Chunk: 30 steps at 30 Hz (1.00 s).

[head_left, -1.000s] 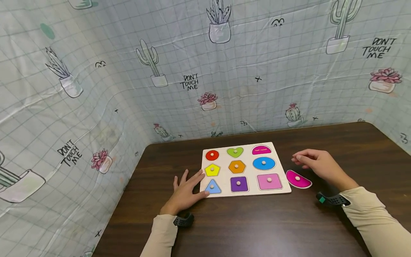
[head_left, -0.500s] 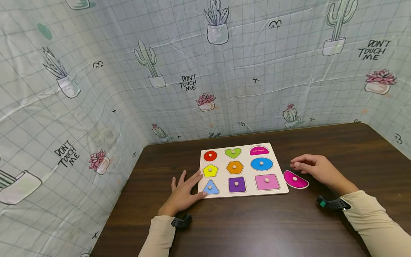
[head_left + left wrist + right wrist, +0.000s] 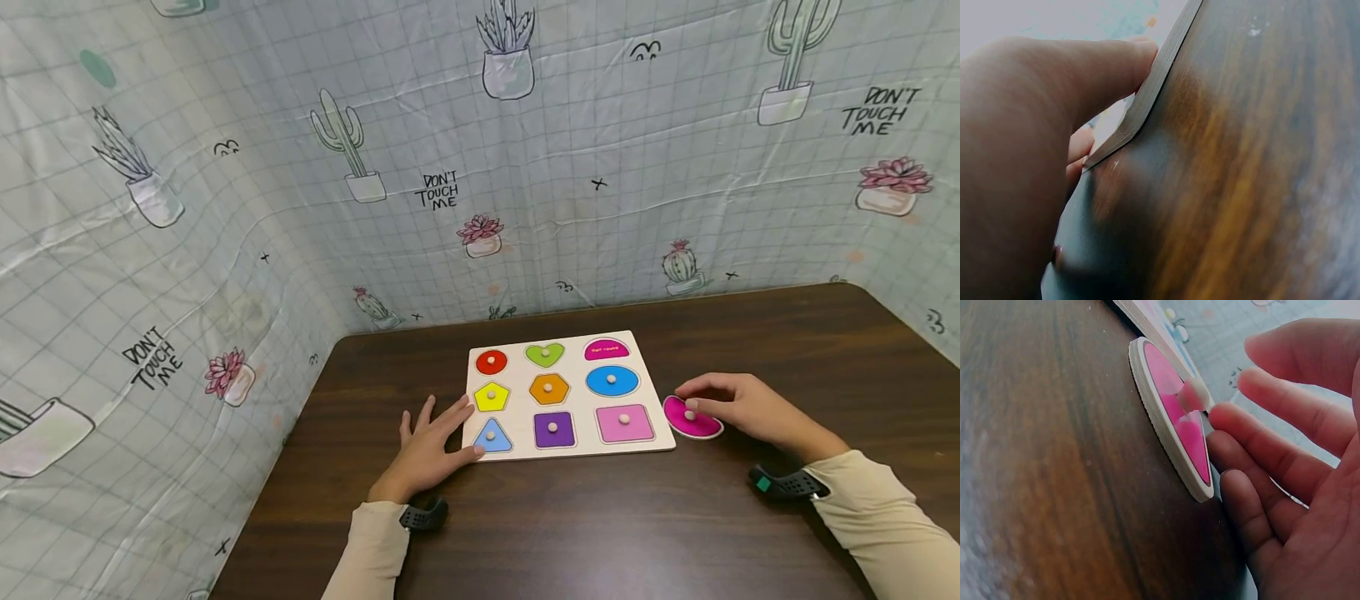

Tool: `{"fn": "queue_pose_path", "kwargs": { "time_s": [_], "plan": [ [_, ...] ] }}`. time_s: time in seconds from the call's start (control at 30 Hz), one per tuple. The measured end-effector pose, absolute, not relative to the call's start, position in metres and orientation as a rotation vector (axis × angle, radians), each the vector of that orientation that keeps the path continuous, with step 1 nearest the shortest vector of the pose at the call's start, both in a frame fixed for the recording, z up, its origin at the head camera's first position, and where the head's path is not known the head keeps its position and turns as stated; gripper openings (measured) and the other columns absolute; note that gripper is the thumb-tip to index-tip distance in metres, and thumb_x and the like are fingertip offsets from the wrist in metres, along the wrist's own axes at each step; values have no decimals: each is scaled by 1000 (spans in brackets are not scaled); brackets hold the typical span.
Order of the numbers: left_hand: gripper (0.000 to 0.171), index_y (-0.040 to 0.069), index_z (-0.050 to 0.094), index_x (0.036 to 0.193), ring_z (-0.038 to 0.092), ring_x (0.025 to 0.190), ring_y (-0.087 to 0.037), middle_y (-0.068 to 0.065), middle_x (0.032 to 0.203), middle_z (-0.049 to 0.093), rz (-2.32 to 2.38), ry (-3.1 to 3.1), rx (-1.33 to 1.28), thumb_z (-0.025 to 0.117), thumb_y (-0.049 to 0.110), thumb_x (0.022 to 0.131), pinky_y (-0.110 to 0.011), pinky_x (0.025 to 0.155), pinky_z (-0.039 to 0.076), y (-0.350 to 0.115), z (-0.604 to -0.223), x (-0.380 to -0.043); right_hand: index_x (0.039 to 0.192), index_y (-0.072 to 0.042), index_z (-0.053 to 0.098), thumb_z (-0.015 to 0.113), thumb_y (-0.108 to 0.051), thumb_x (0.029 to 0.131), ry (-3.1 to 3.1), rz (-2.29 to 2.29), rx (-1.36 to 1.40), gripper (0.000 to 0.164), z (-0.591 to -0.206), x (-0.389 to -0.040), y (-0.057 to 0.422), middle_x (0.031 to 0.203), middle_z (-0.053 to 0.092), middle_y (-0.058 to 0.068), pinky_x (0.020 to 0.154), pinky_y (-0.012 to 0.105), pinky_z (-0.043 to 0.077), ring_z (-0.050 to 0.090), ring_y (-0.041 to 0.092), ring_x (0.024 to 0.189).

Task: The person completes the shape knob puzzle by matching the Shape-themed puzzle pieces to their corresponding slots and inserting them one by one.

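A white shape-puzzle board (image 3: 517,417) lies on the table, with several colored knobbed pieces seated in it. My left hand (image 3: 426,454) rests at its left edge, fingers spread, the thumb on the near corner beside the blue triangle (image 3: 492,435). In the left wrist view, that thumb (image 3: 1110,65) lies over the board's edge (image 3: 1160,69). A magenta half-round piece (image 3: 693,423) with a pale knob (image 3: 1194,394) lies flat, just right of the board. My right hand (image 3: 757,412) hovers over it, thumb and fingers loosely bent around the knob but apart from it in the right wrist view.
At the board's far right corner is a magenta half-round recess (image 3: 607,350) with printed lettering. The dark wooden table (image 3: 585,525) meets a cactus-print curtain (image 3: 555,167) at the back and left. Dark straps sit on both wrists.
My right hand has come down and nearer to the half-round piece, its fingertips now around the knob. The left hand stays on the board; the head view shifts slightly.
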<state>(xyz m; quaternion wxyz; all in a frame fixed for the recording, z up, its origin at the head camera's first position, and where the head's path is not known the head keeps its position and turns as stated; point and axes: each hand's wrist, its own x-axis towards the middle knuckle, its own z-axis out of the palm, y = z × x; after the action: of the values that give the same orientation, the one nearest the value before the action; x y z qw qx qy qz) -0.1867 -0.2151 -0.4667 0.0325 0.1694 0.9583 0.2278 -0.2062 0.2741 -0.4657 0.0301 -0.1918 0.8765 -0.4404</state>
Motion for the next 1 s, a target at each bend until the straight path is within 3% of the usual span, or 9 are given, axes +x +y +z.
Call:
{"fn": "queue_pose_path", "kwargs": {
  "time_s": [0.2, 0.3, 0.4, 0.57, 0.67, 1.0],
  "plan": [
    [74, 28, 42, 155, 3, 152, -37, 11, 162, 29, 717, 2949, 523, 61, 60, 92, -68, 111, -12, -216, -467, -185, 103, -15, 76, 75, -19, 92, 2793, -1326, -679, 12, -465, -207, 273, 120, 69, 11, 80, 17, 50, 54, -11, 104],
    [74, 28, 42, 155, 4, 152, -37, 11, 162, 29, 713, 2956, 525, 61, 61, 91, -68, 111, -11, -216, -468, -185, 92, -18, 76, 77, -23, 90, 2841, -1265, -685, 5, -464, -206, 273, 123, 67, 13, 78, 18, 49, 51, -11, 105],
    [74, 28, 42, 155, 4, 152, -37, 11, 162, 30, 708, 2960, 524, 61, 61, 91, -68, 111, -11, -216, -467, -185, 86, -22, 73, 78, -27, 89, 2868, -1192, -679, 8, -464, -204, 272, 125, 64, 12, 77, 21, 48, 51, -1, 109],
    [74, 28, 43, 154, 4, 152, -37, 11, 161, 31, 707, 2960, 526, 61, 61, 91, -69, 111, -11, -216, -466, -185, 86, -27, 71, 78, -24, 88, 2862, -1148, -715, 8, -464, -203, 271, 128, 61, 14, 76, 24, 47, 55, 29, 115],
    [74, 28, 43, 154, 4, 152, -37, 11, 162, 30, 708, 2956, 528, 61, 62, 91, -69, 111, -11, -217, -466, -185, 88, -28, 71, 78, -22, 88, 2841, -1144, -750, 9, -465, -204, 272, 129, 59, 15, 78, 25, 47, 54, 37, 116],
    [74, 28, 42, 155, 4, 152, -37, 11, 162, 30, 701, 2955, 526, 61, 61, 91, -68, 111, -11, -216, -466, -185, 97, -29, 75, 78, -23, 89, 2867, -1096, -788, 11, -467, -204, 275, 129, 60, 9, 84, 24, 48, 53, 19, 114]
  ]
}}
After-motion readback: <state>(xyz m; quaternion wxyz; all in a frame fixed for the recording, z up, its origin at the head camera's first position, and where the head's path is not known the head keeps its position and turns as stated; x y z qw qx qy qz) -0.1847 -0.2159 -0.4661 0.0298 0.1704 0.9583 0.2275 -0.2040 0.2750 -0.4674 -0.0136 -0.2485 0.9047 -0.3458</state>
